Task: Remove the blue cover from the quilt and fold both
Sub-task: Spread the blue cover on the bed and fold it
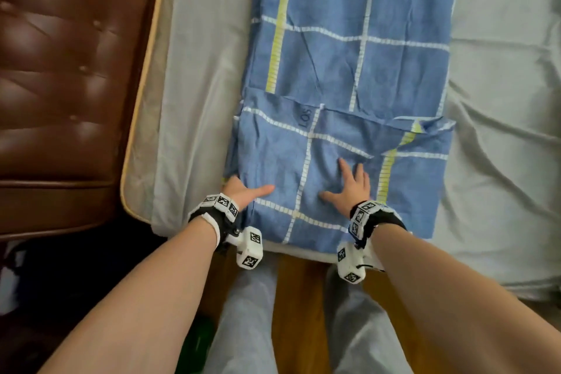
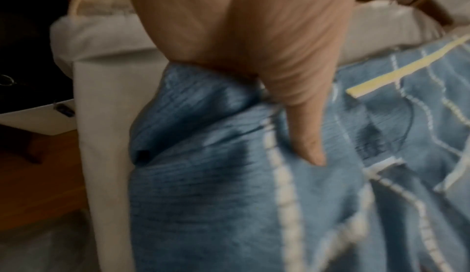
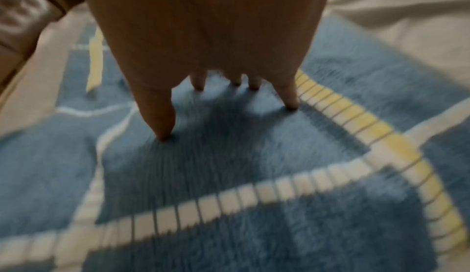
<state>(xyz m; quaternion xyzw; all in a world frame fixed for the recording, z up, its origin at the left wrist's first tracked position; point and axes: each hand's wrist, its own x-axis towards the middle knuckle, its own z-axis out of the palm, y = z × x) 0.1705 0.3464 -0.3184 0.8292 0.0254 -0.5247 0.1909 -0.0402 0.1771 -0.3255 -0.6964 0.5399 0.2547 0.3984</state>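
The blue cover (image 1: 358, 55), checked with white and yellow lines, lies as a long strip down the bed. Its near end is folded back over itself. My left hand (image 1: 247, 190) holds the left edge of that fold. In the left wrist view the thumb (image 2: 307, 135) lies on top of the cover (image 2: 216, 196) and the fingers are hidden under the cloth. My right hand (image 1: 346, 185) rests flat on the folded part. In the right wrist view its spread fingers (image 3: 289, 95) press the cover (image 3: 229, 166). I see no quilt that I can tell apart from the pale bedding.
Pale grey bedding (image 1: 501, 130) covers the mattress and is rumpled on the right. A brown tufted leather headboard (image 1: 60, 85) stands along the left. The mattress corner (image 1: 136, 185) is just left of my left hand. My legs (image 1: 243, 328) stand on a wooden floor (image 1: 297, 313).
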